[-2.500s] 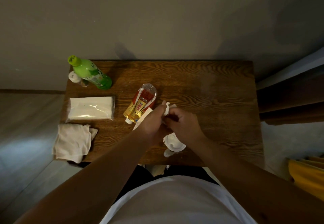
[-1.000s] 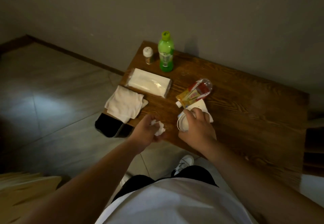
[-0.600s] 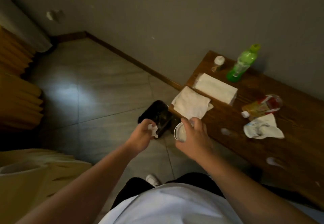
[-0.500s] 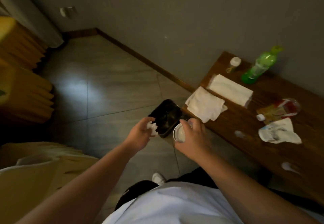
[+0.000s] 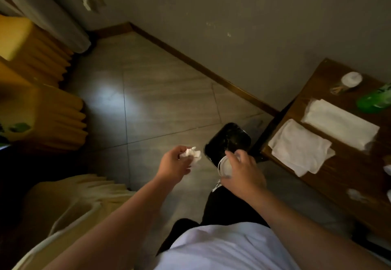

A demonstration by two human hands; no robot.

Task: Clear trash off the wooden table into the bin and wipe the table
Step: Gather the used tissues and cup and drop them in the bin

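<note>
Head view: both hands carried trash beside the black bin (image 5: pixel 229 140).
Left hand (image 5: pixel 174 166) pinched a crumpled tissue (image 5: pixel 191 155); right hand (image 5: pixel 243 172) gripped a white cup (image 5: pixel 224 167), half hidden; green bottle (image 5: pixel 375 98) cut off.

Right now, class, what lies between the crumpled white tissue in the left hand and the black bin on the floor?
Only bare grey floor tile separates the crumpled white tissue from the black bin, seen in the head view.
</note>
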